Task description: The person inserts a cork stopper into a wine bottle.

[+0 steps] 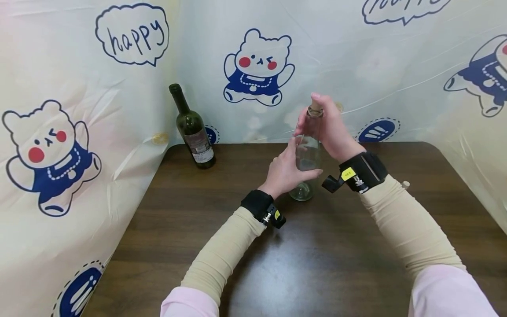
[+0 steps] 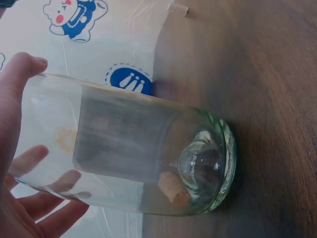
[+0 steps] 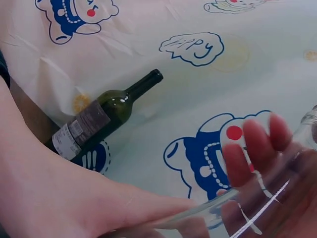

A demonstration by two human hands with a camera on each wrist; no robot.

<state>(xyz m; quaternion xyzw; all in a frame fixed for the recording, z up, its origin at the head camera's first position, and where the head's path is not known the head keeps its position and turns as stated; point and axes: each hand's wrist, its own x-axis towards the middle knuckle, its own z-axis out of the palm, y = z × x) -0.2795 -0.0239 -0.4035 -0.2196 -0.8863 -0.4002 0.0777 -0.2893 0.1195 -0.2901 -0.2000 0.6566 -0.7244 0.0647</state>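
A clear glass bottle (image 1: 308, 155) stands on the table between the two hands, a cork (image 1: 316, 105) in its mouth. The left hand (image 1: 283, 171) grips the lower body, thumb on the near side and fingers on the far side. Around the neck curl the fingers of the right hand (image 1: 333, 131), and one digit touches the top of that cork. In the left wrist view, a second cork (image 2: 173, 189) lies inside near the bottle's domed base, and a grey label shows through the glass. The right wrist view cuts off the bottle's mouth.
A dark green wine bottle (image 1: 194, 132) with a label stands at the table's back left. Past the right wrist, a loose cork (image 1: 405, 185) is on the table (image 1: 190, 224), partly hidden by the sleeve. A printed bear curtain (image 1: 190, 26) rises behind the back edge.
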